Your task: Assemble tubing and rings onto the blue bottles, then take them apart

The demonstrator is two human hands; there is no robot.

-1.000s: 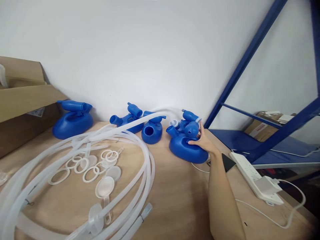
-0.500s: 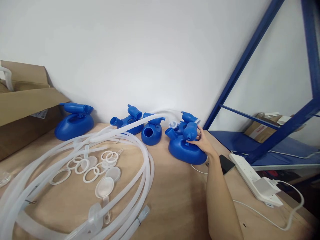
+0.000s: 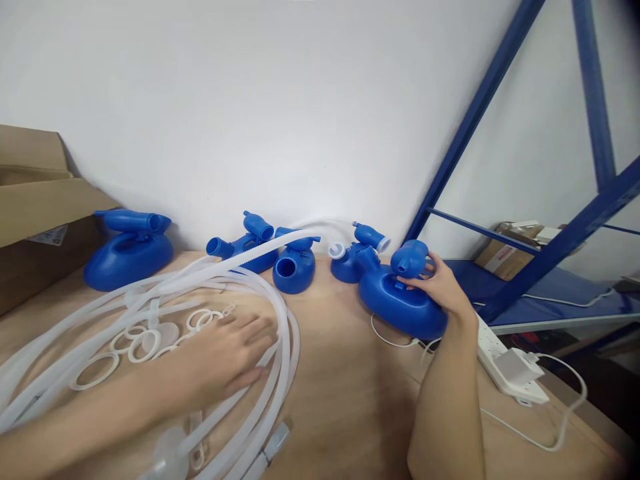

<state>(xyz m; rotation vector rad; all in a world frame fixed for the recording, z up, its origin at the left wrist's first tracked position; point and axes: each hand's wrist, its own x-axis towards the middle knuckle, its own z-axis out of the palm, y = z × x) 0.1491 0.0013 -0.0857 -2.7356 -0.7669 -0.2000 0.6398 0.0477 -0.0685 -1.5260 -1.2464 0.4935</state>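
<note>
My right hand [image 3: 443,287] grips a blue plastic urinal bottle [image 3: 400,303] at its upper handle, beside the rounded blue spout piece [image 3: 410,259] on top. The bottle's wide neck slants up to the left. My left hand [image 3: 240,350], slightly blurred, reaches over the coil of translucent corrugated hose [image 3: 293,347] with fingers stretched out and nothing visible in them. Partly under that hand and forearm lie several white sealing rings [image 3: 97,371] and clear caps.
More blue urinal bottles stand along the wall: one at far left [image 3: 127,260], one in the middle [image 3: 295,273]. A cardboard box [image 3: 45,207] sits at left. To the right are a white power strip [image 3: 493,350] with cable and a blue metal shelf [image 3: 560,293].
My right hand has moved the urinal bottle to the right, away from the one behind it. My left hand has come in over the hose coil. The view has turned slightly right.
</note>
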